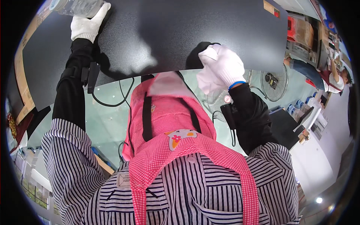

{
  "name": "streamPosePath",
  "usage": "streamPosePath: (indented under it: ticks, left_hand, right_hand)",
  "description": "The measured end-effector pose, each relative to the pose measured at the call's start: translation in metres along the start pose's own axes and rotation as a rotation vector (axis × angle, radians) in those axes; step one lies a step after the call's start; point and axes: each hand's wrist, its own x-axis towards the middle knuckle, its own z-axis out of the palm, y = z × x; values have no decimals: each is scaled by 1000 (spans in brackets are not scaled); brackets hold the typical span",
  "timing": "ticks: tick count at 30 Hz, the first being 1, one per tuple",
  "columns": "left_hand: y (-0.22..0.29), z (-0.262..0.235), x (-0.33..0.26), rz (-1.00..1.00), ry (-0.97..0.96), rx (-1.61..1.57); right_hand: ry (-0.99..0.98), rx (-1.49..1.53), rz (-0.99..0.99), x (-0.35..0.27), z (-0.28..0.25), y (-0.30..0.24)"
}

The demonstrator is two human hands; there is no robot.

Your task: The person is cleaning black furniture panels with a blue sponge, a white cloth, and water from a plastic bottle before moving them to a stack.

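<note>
My left hand (86, 28), in a white knit glove, grips a clear plastic jar (83, 8) at the far left of the dark tabletop (180, 30). The jar lies partly outside the top of the picture, with a white lid toward its left end. Over the table's near edge on the right, my right hand (230, 67), also gloved in white, is closed on a white cloth (205, 78). The cloth hangs down past the edge, and the right fingertips are hidden by its folds.
A pink checked apron (168, 120) hangs over my front, below the table edge. Cables (112, 105) dangle beneath it. To the right stand a floor fan (274, 82), shelves with boxes (300, 32) and a person (318, 77). A cardboard piece (270, 7) lies at the far right corner.
</note>
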Motion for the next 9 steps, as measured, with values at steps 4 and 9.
streamPosePath:
  ticks: [4, 9]
  left_hand:
    - [18, 6, -4, 15, 32, 97]
    - [10, 1, 2, 21, 30, 126]
  right_hand:
    - [-77, -44, 71, 1, -15, -14]
    - [-174, -232, 90, 10, -29, -20]
